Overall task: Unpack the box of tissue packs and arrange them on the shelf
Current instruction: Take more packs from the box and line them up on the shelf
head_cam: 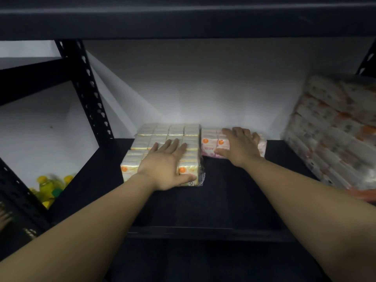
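Note:
Two wrapped bundles of small tissue packs lie on the dark shelf (234,200), against the white back wall. The yellowish bundle (162,133) lies at the centre-left, with my left hand (164,165) flat on its top and front, thumb along its front face. A pink-printed bundle (209,143) lies right beside it. My right hand (240,147) rests on top of the pink bundle, fingers spread and thumb at its front edge. The box is out of view.
A tall stack of wrapped tissue packs (333,131) leans at the shelf's right end. A black perforated upright (89,92) stands on the left. Yellow bottles (50,186) sit beyond it, lower left. Another shelf board (183,19) runs close overhead.

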The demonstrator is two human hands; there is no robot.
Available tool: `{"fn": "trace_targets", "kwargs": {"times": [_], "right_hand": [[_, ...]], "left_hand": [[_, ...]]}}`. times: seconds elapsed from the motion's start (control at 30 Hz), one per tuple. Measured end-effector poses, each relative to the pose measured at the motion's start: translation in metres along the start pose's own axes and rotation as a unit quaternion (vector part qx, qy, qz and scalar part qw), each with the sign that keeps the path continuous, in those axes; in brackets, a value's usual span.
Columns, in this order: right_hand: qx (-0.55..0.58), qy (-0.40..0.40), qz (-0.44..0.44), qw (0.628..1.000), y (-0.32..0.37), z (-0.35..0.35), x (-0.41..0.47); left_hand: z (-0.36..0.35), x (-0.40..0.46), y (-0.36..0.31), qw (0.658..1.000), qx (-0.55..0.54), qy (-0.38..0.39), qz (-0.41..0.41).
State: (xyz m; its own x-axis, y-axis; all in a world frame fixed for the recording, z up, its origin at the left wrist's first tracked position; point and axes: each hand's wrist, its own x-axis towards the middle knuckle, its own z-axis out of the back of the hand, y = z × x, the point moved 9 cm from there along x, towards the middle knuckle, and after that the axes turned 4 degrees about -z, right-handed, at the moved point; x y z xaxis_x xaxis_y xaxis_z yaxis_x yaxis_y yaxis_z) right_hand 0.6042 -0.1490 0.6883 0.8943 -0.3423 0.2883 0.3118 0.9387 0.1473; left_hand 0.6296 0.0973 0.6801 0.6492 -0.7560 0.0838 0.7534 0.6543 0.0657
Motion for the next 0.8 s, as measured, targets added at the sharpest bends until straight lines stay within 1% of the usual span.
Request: {"fn": "trace_targets", "kwargs": {"times": [0.23,0.5,0.6,0.73,0.8], "right_hand": [[-0.016,-0.006,0.017,1.000,0.002,-0.010,0.031],[-0.021,-0.015,0.035,0.999,-0.003,-0.017,0.040],[-0.030,0.003,0.032,0.999,-0.001,-0.017,0.040],[-0.042,0.064,-0.005,0.997,0.003,-0.011,0.035],[-0.054,0.053,-0.021,0.997,0.008,-0.003,0.020]], "left_hand": [[0.000,0.001,0.000,1.000,0.002,-0.008,-0.002],[-0.003,0.005,0.003,1.000,0.003,-0.019,-0.007],[-0.003,0.005,0.003,1.000,0.004,-0.017,-0.006],[-0.002,0.005,0.003,1.000,0.001,-0.010,-0.006],[-0.001,0.004,0.002,1.000,-0.006,-0.008,-0.007]]}}
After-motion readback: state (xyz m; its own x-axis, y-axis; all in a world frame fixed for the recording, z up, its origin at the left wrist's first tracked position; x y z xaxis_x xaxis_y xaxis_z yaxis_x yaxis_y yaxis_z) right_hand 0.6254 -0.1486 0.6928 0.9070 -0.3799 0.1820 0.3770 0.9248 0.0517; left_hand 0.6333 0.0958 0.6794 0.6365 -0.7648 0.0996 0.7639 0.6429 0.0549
